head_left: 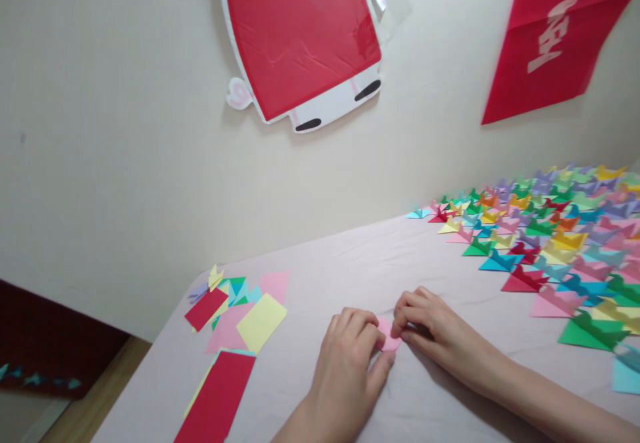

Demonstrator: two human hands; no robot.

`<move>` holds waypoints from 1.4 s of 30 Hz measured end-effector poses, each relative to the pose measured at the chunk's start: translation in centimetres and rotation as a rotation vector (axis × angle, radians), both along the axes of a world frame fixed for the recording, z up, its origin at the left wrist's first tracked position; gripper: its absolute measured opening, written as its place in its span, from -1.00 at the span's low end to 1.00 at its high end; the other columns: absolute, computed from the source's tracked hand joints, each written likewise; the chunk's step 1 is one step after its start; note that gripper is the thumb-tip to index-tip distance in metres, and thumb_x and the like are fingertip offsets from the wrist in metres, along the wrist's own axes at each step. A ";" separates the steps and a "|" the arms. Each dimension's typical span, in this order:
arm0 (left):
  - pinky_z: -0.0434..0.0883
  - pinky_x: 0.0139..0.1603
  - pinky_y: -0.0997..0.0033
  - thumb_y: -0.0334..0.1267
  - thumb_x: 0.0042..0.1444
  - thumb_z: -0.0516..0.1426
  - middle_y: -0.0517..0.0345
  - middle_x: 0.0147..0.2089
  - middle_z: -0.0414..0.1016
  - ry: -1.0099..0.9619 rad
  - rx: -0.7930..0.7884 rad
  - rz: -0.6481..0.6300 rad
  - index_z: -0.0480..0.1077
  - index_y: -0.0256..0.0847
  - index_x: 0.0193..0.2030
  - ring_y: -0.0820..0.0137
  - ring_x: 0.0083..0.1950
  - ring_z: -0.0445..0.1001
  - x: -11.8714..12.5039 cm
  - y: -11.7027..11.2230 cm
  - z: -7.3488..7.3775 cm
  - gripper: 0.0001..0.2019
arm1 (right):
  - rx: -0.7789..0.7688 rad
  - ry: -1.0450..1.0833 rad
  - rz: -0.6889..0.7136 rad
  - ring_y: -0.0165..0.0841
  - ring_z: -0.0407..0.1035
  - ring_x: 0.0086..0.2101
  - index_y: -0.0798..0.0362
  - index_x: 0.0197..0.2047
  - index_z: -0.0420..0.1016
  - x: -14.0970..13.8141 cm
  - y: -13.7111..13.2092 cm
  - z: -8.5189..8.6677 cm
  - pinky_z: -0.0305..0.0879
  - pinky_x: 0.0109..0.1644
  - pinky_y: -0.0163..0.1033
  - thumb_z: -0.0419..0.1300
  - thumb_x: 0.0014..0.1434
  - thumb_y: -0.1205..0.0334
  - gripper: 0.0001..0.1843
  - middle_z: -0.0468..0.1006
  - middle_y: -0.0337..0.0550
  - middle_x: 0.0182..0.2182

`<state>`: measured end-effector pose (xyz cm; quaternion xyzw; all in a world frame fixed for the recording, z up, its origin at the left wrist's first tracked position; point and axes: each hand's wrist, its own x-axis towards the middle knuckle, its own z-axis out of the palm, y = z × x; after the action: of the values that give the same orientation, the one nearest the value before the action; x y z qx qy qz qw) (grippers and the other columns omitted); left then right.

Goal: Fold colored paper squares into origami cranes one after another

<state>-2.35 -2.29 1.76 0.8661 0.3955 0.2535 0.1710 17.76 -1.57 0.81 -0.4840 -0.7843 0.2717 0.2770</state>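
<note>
A small pink paper piece [387, 336] lies on the pale cloth-covered table [340, 270], pinched between both my hands. My left hand [350, 366] curls over its left side with fingers bent onto it. My right hand [430, 326] presses its fingertips on the paper's right edge. Most of the pink paper is hidden under my fingers.
Loose coloured paper sheets [235, 323], red, yellow and pink, lie at the table's left end. Rows of several folded paper figures [550, 243] cover the right side up to the wall. A red and white cutout [305, 43] and a red banner [555, 36] hang on the wall.
</note>
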 end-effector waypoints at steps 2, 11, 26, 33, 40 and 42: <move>0.30 -0.05 0.26 -0.48 0.15 0.20 0.14 -0.13 0.45 -0.019 0.005 0.001 0.36 -0.17 -0.28 0.28 -0.06 0.36 0.1 0.0 0.0 -0.86 | -0.009 -0.007 -0.016 -0.24 0.31 -0.21 -0.02 -0.38 0.53 -0.1 0.1 -0.1 0.23 -0.09 -0.12 0.10 0.18 0.48 -0.75 0.52 -0.17 -0.34; 0.27 -0.09 0.28 -0.49 0.10 0.22 0.18 -0.24 0.37 -0.058 -0.119 0.161 0.35 -0.18 -0.40 0.30 -0.12 0.32 0.6 0.6 -0.1 -0.83 | -0.088 -0.057 -0.090 -0.23 0.29 -0.21 -0.01 -0.43 0.54 -0.6 -0.2 0.9 0.21 -0.09 -0.09 0.08 0.08 0.49 -0.73 0.49 -0.16 -0.34; 0.24 -0.08 0.23 -0.46 0.11 0.13 0.16 -0.21 0.33 0.080 -0.125 0.185 0.26 -0.18 -0.45 0.28 -0.11 0.28 1.3 1.1 -0.5 -0.82 | -0.039 -0.097 -0.090 -0.24 0.30 -0.23 0.01 -0.44 0.45 -1.0 -0.2 0.8 0.19 -0.11 -0.10 0.12 0.19 0.37 -0.81 0.47 -0.16 -0.33; 0.23 -0.12 0.23 -0.47 0.08 0.14 0.17 -0.25 0.32 0.092 -0.060 0.189 0.25 -0.17 -0.45 0.28 -0.13 0.27 1.3 1.1 -1.0 -0.83 | -0.004 -0.099 -0.101 -0.24 0.30 -0.25 0.00 -0.45 0.38 -1.0 -0.3 0.5 0.21 -0.14 -0.10 0.10 0.18 0.36 -0.83 0.47 -0.14 -0.34; 0.21 -0.18 0.23 -0.49 0.06 0.11 0.17 -0.31 0.33 0.160 -0.038 0.199 0.21 -0.17 -0.48 0.28 -0.17 0.27 1.6 1.2 -0.8 -0.80 | 0.019 -0.139 -0.114 -0.25 0.31 -0.28 0.01 -0.48 0.36 -1.2 0.0 0.3 0.20 -0.17 -0.14 0.13 0.12 0.41 -0.83 0.45 -0.17 -0.37; 0.21 -0.19 0.22 -0.48 0.06 0.11 0.16 -0.30 0.34 0.187 -0.037 0.207 0.21 -0.17 -0.48 0.27 -0.17 0.28 1.8 1.2 -0.7 -0.81 | 0.023 -0.147 -0.113 -0.25 0.31 -0.28 0.01 -0.49 0.35 -1.3 0.0 0.2 0.19 -0.17 -0.14 0.13 0.11 0.42 -0.82 0.45 -0.17 -0.38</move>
<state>-0.59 -1.07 1.04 0.8371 0.5016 0.1809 0.1221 16.45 -1.58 1.02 -0.5428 -0.7770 0.2105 0.2392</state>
